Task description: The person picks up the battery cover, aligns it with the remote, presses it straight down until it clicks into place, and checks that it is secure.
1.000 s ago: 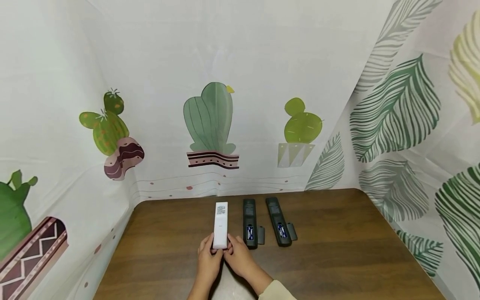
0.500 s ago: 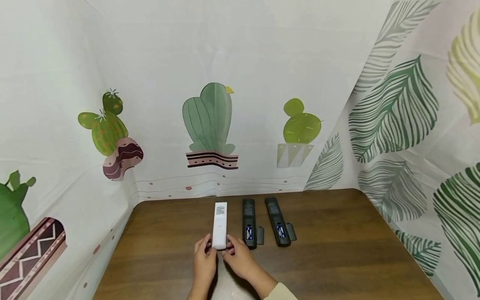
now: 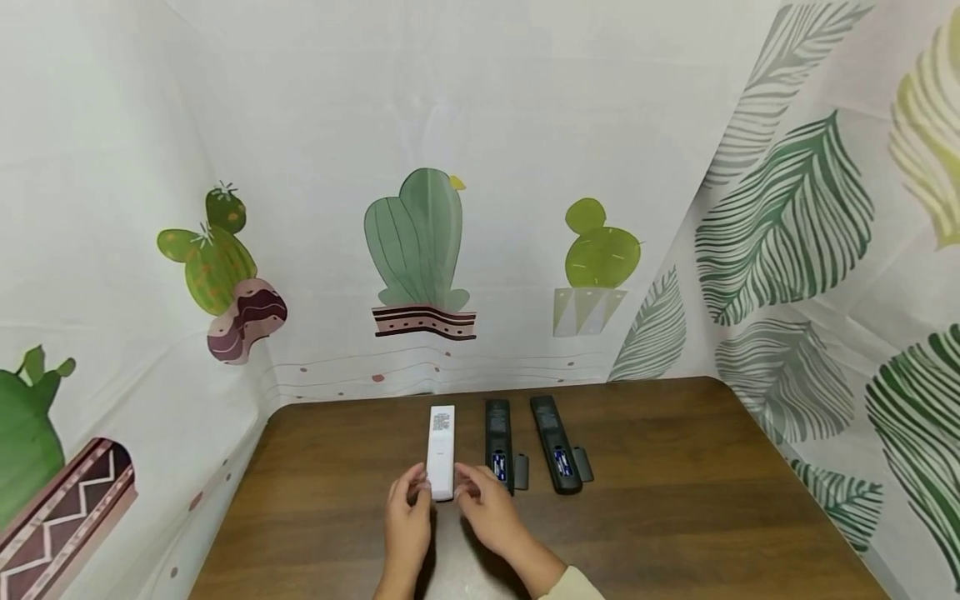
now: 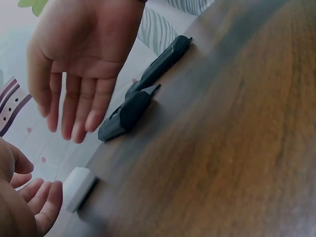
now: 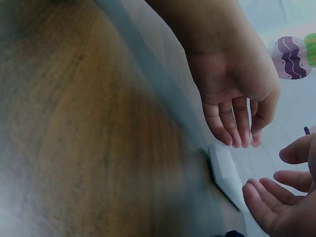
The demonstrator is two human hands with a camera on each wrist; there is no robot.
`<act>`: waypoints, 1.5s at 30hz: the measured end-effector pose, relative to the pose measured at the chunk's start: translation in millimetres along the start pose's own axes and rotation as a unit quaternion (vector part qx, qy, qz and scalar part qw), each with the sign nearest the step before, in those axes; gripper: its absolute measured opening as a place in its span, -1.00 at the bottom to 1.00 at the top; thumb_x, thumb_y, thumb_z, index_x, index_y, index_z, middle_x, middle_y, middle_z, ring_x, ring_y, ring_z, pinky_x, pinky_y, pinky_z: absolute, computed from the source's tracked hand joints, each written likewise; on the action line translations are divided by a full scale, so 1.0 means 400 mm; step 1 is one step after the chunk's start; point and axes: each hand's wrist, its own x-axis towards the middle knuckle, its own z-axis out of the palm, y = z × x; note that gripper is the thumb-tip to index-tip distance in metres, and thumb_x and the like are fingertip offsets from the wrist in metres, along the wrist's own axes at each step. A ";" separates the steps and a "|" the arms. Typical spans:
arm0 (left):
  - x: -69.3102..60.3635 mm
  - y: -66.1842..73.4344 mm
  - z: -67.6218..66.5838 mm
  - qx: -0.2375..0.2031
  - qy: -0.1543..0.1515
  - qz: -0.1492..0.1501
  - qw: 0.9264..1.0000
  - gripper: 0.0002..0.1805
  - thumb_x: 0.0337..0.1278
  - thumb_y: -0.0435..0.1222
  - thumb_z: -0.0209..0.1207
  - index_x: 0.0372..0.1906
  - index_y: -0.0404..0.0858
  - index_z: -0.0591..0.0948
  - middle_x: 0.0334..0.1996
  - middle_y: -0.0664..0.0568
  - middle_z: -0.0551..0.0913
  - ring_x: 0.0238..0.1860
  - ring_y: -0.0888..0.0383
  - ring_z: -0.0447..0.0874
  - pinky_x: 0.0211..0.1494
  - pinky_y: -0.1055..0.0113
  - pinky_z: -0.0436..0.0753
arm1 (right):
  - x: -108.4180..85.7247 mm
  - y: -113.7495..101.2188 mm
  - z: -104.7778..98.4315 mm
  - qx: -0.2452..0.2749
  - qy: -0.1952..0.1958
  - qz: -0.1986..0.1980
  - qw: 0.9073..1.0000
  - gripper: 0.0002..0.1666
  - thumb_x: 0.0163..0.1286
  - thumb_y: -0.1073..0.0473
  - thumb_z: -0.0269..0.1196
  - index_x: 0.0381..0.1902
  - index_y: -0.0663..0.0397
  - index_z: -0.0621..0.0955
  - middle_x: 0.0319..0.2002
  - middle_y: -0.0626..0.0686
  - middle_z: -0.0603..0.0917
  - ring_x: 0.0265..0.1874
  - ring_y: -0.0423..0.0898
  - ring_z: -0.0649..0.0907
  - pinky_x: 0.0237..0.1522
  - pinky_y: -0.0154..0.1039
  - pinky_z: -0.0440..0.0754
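A white remote point(image 3: 441, 450) lies back side up on the wooden table, between the two hands. The left hand point(image 3: 407, 525) is at its lower left, fingers loosely bent and parted from the thumb. At its lower right, the right hand point(image 3: 491, 512) hovers with relaxed fingers, partly in front of a dark remote's lower end. In the left wrist view the white remote point(image 4: 80, 188) lies with the fingers of both hands around it and nothing held. The right wrist view also shows the white remote point(image 5: 224, 173) on the table, beside the fingertips.
Two dark remotes point(image 3: 498, 425) point(image 3: 553, 437) lie to the right, batteries visible in their compartments. Beside each is a loose cover point(image 3: 521, 472) point(image 3: 582, 464). A white cloth point(image 3: 322, 125) printed with cacti and leaves stands behind the wooden table point(image 3: 675, 500).
Both hands have let go of the white remote's lower end and moved a little apart. The right hand has shifted right, towards the nearer dark remote.
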 end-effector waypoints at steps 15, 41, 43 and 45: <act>-0.009 0.048 0.015 -0.094 -0.081 -0.051 0.991 -0.60 0.33 -0.56 0.01 0.23 -0.50 0.52 0.19 -0.36 0.59 0.17 -0.14 0.64 -0.04 0.34 0.73 | 0.011 0.016 -0.069 -0.012 0.060 0.009 0.998 -0.52 0.39 0.31 0.24 0.26 0.31 0.56 0.06 0.31 0.59 -0.05 0.11 0.65 -0.17 -0.41 0.61; -0.039 0.071 0.049 -0.051 -0.194 -0.049 0.978 -0.43 0.36 -0.38 0.13 0.44 -0.33 0.38 0.40 -0.35 0.43 0.42 -0.27 0.39 0.33 -0.07 0.53 | 0.009 0.036 -0.134 -0.085 0.099 0.049 0.990 -0.49 0.38 0.25 0.26 0.28 0.17 0.57 0.15 0.18 0.59 0.06 0.07 0.63 -0.07 -0.24 0.67; -0.039 0.069 0.054 -0.042 -0.205 -0.041 0.977 -0.41 0.36 -0.37 0.12 0.46 -0.33 0.36 0.40 -0.37 0.42 0.43 -0.30 0.37 0.36 -0.16 0.47 | 0.009 0.037 -0.138 -0.086 0.102 0.050 0.990 -0.49 0.39 0.25 0.26 0.28 0.18 0.57 0.16 0.18 0.59 0.08 0.10 0.62 -0.02 -0.20 0.67; -0.040 0.068 0.058 -0.041 -0.218 -0.037 0.974 -0.40 0.37 -0.38 0.12 0.47 -0.34 0.34 0.42 -0.38 0.39 0.44 -0.32 0.33 0.40 -0.22 0.41 | 0.009 0.041 -0.142 -0.088 0.105 0.053 0.989 -0.49 0.40 0.24 0.25 0.29 0.19 0.56 0.16 0.18 0.59 0.10 0.10 0.62 0.00 -0.18 0.67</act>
